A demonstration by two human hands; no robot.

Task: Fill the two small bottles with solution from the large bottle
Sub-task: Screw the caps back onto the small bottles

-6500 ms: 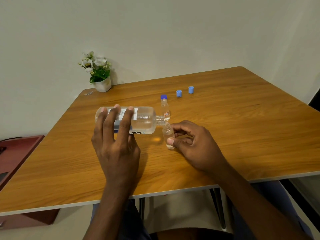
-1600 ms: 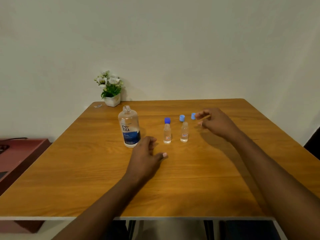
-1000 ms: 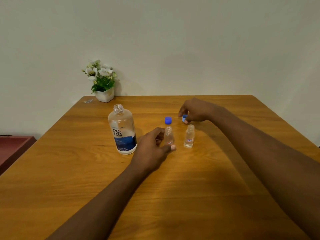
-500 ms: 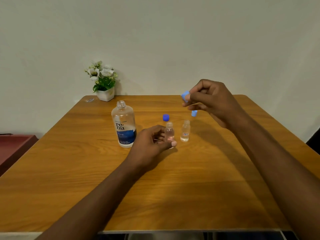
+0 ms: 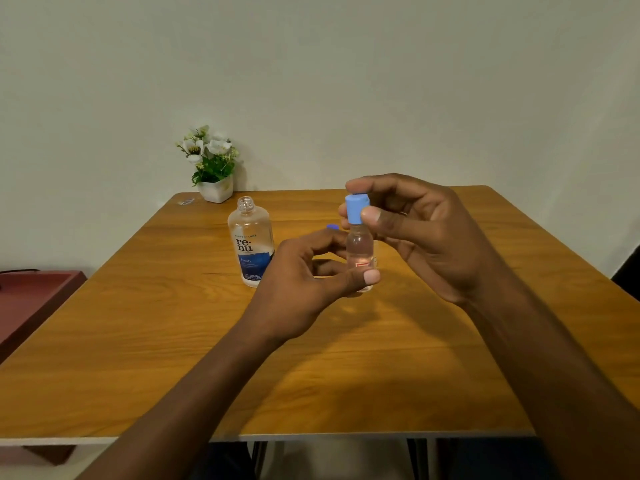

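Observation:
My left hand (image 5: 304, 278) grips a small clear bottle (image 5: 359, 249) of liquid by its lower half, holding it upright just above the wooden table (image 5: 173, 341). My right hand (image 5: 415, 230) pinches a light blue cap (image 5: 356, 209) between thumb and fingers on top of that bottle's neck. The large bottle (image 5: 250, 242), open and upright with a blue label, stands to the left. A dark blue cap (image 5: 332, 227) shows just behind my left fingers. The second small bottle and the other light blue cap are hidden behind my hands.
A small white pot of flowers (image 5: 211, 168) stands at the table's far left corner against the wall, with a tiny clear scrap (image 5: 186, 201) beside it. A dark red piece of furniture (image 5: 31, 299) sits low to the left of the table.
My right hand carried the light blue cap from mid-air down onto the small bottle. My left hand kept its grip on that bottle and raised it slightly.

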